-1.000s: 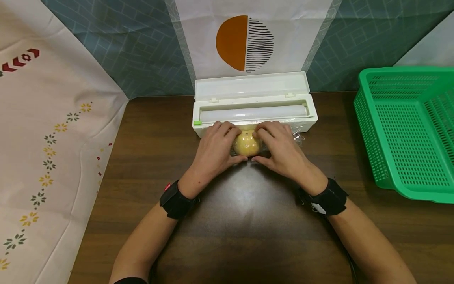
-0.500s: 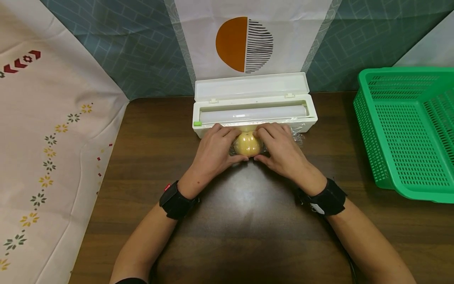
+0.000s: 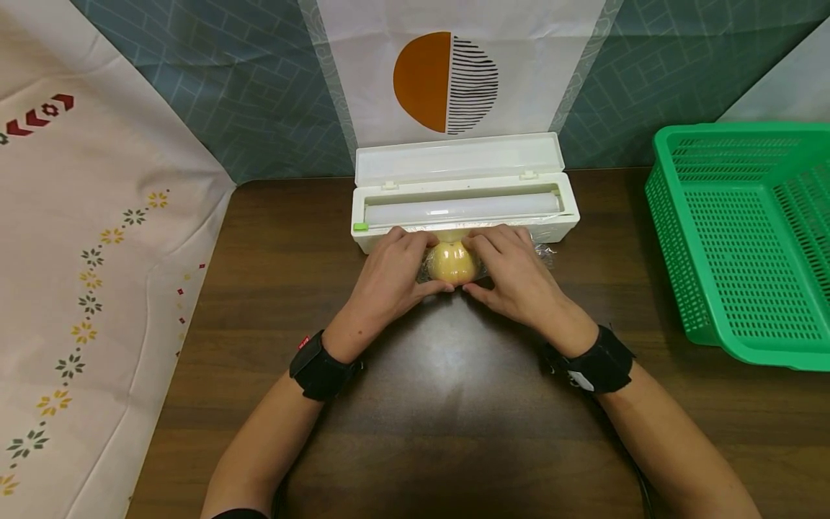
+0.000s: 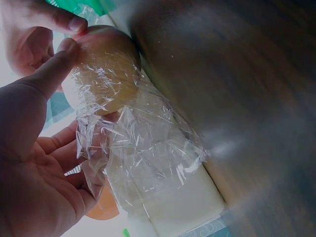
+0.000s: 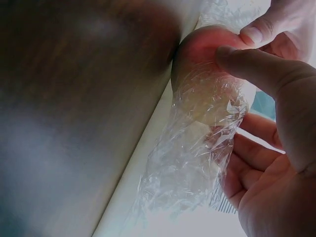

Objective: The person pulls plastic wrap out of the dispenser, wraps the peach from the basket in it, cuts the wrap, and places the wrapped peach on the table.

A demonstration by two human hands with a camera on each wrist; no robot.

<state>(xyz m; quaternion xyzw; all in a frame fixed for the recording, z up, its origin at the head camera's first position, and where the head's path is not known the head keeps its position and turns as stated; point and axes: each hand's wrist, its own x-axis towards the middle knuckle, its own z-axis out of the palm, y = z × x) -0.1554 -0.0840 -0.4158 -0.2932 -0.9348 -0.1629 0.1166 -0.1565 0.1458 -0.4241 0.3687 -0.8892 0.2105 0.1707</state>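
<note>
A round yellow fruit with a reddish patch, apple-like, sits on the table against the front of a white cling film dispenser. Crinkled clear cling film covers part of the fruit and trails off both sides. My left hand grips the fruit from the left, thumb at the near side and fingers at the far side. From the right, my right hand holds it the same way, and the film bunches beside its palm. Both thumbs meet almost tip to tip on the fruit. Its underside is hidden.
The dispenser's lid stands open toward the back, showing a white roll inside. A green plastic basket stands on the right. Patterned cloth hangs along the left, and another cloth lines the back.
The fruit has shifted very slightly within the hands over the last second, with both thumbs staying on its near side. The dispenser and basket have not moved.
</note>
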